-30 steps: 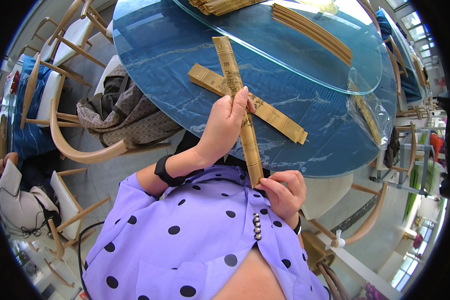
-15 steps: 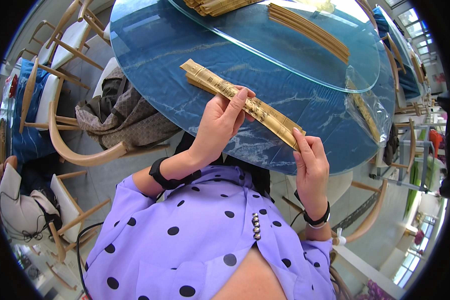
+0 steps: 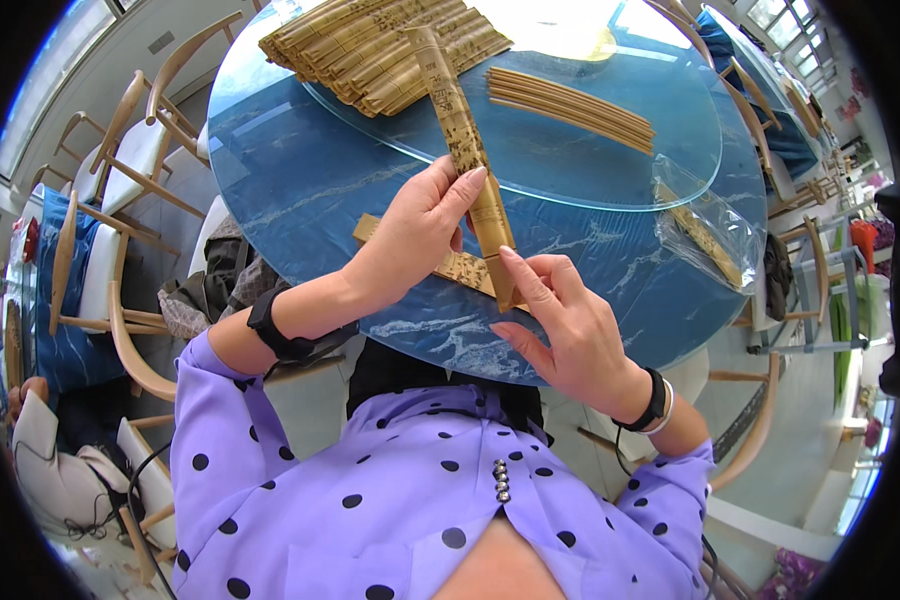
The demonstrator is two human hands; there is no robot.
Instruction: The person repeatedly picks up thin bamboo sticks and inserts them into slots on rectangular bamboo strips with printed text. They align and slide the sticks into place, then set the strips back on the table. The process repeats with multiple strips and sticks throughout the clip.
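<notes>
A long, narrow, gold-brown paper chopstick sleeve (image 3: 454, 112) with dark printing slants away from me over the table, its far end reaching the pile behind. My left hand (image 3: 417, 225) is closed around its middle, thumb on top. At the near end, my right hand (image 3: 572, 325) has thumb and forefinger apart, the forefinger's tip touching the sleeve's edge. Another printed sleeve (image 3: 464, 268) lies on the blue table beneath, partly hidden by my left hand and the held sleeve. Whether chopsticks are inside the held sleeve, I cannot tell.
A pile of similar sleeves (image 3: 355, 60) rests at the back left, near the glass turntable (image 3: 570, 190). Several bare chopsticks (image 3: 570, 108) lie on the glass. A clear plastic bag (image 3: 708, 235) with a sleeve in it sits at the right. Wooden chairs (image 3: 120, 170) surround the table.
The held sleeve has swung from lying crosswise to pointing away from me. My right hand has moved left and its fingers have spread from a pinch. More of the pile shows.
</notes>
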